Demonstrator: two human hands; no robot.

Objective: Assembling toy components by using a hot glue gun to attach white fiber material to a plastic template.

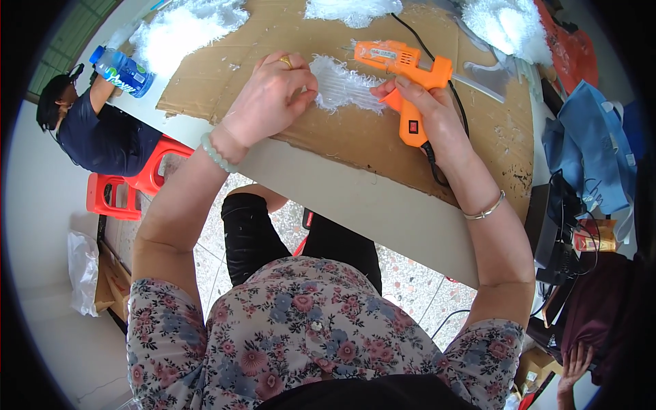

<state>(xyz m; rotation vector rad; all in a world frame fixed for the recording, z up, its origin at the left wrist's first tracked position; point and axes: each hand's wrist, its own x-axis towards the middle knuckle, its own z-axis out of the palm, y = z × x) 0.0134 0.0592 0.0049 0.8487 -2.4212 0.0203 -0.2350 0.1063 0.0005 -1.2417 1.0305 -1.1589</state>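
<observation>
My right hand point(437, 113) is closed round the handle of an orange hot glue gun point(413, 126), whose nozzle points left. A clear glue stick point(482, 87) juts from the gun's back. Below the nozzle lies a white fringed strip point(348, 85) with ridged rows and frayed edges; fingertips of my right hand are at its right end. At the strip's left end is my left hand point(270, 96), fingers curled and thumb pressed toward the index finger. Whatever that pinch holds, if anything, is too small to make out.
Brown cardboard point(294, 160) covers much of the white table point(355, 198). White fringed heaps point(188, 34) lie along its far side, near a blue-labelled bottle point(123, 72). The gun's black cable point(430, 160) trails behind my right hand. Another person point(102, 133) sits at left; blue bags point(591, 147) hang at right.
</observation>
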